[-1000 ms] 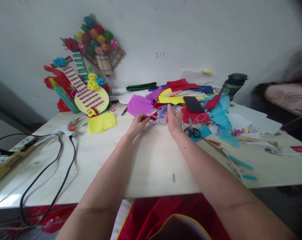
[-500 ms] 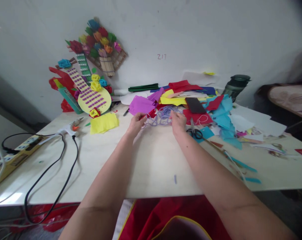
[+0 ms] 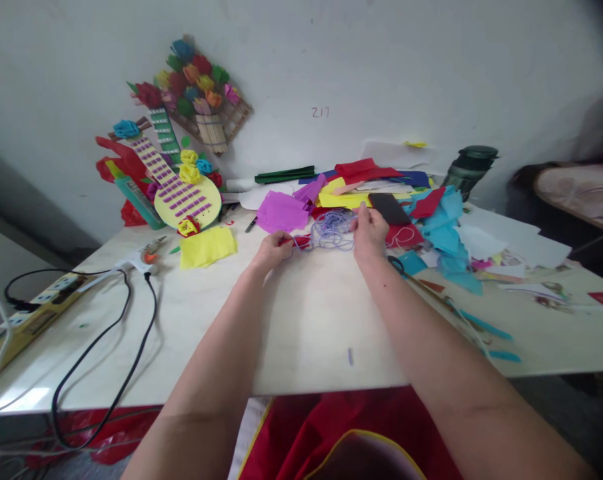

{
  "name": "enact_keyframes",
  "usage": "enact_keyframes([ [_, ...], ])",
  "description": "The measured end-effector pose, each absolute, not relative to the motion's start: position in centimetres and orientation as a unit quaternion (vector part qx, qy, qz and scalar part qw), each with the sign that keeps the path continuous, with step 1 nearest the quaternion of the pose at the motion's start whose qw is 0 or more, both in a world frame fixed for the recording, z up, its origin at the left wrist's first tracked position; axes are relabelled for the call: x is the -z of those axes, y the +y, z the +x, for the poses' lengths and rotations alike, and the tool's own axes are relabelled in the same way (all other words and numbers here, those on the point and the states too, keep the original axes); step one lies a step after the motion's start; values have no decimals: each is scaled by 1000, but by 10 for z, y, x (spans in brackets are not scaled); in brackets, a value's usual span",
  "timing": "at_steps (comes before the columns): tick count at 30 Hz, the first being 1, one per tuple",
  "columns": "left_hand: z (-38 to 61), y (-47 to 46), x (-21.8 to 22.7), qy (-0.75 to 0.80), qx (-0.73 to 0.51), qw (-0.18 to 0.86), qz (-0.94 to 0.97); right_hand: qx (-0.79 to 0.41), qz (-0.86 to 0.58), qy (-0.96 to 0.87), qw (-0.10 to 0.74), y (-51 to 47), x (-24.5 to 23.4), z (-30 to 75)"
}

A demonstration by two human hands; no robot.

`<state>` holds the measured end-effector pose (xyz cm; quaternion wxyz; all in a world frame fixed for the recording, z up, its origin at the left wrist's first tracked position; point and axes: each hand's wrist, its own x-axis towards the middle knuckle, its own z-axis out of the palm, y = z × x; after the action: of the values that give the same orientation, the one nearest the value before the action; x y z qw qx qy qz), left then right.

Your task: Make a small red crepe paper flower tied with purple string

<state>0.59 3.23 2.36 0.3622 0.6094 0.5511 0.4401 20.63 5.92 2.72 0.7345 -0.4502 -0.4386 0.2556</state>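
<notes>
A loose tangle of lavender yarn (image 3: 332, 227) lies on the table between my two hands. My left hand (image 3: 275, 251) is closed in a pinch at the tangle's left side, where a strand runs to its fingertips. A narrow red piece (image 3: 302, 241) shows just beside those fingers; whether they grip it too, I cannot tell. On the other side my right hand (image 3: 370, 235) pinches yarn strands between thumb and fingers, with the thumb pointing up. Behind that hand lie a dark phone (image 3: 389, 209) and red paper (image 3: 404, 235). Scissors (image 3: 396, 264) are partly hidden by my right wrist.
Purple paper (image 3: 281, 211) and yellow crepe paper (image 3: 208, 247) lie to the left. A glue gun (image 3: 140, 259) with a black cord rests farther left, near a power strip (image 3: 31, 320). Blue scraps (image 3: 444, 230) and a dark bottle (image 3: 470, 170) are right. A paper-flower guitar (image 3: 186, 197) leans behind.
My right hand has moved right and slightly up, drawing yarn strands along and covering more of the scissors. My left hand has shifted slightly down.
</notes>
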Motion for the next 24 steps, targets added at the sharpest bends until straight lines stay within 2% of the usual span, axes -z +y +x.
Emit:
enact_keyframes([
  [3, 3, 34, -22, 557, -450, 347, 606, -202, -471, -410, 755, 62, -28, 210],
  [8, -2, 39, -18, 547, -466, 337, 609, -186, -476, -431, 743, 70, -21, 215],
  [11, -3, 40, -18, 535, -471, 341, 613, -69, -495, -463, 732, 73, -19, 222],
  [13, -3, 40, -19, 520, -469, 358, 618, -8, -511, -516, 688, 70, -19, 222],
  [15, -2, 38, -19, 504, -462, 379, 624, -43, -516, -594, 616, 64, -19, 216],
  [18, 0, 36, -21, 486, -449, 392, 639, -196, -484, -694, 496, 56, -14, 202],
  [20, 1, 35, -21, 479, -444, 391, 648, -254, -474, -724, 433, 54, -8, 194],
  [24, 1, 34, -22, 477, -436, 386, 658, -236, -515, -740, 363, 57, -1, 191],
])
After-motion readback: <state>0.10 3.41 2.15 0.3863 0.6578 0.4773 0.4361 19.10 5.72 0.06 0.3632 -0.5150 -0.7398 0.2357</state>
